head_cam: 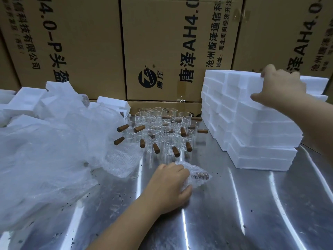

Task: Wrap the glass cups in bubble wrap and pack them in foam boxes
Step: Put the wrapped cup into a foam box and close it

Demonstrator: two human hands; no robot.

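Left hand [169, 184]: arm stretched forward; fingers curled round a bubble-wrapped cup [196, 175] lying on the steel worktop [252, 204]
Right hand [281, 87]: raised, gripping the top foam box [243, 91] of the stack
Bare glass cups [162, 127]: clustered behind

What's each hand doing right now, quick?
Left hand: grips the bubble-wrapped cup.
Right hand: grips the top foam box.
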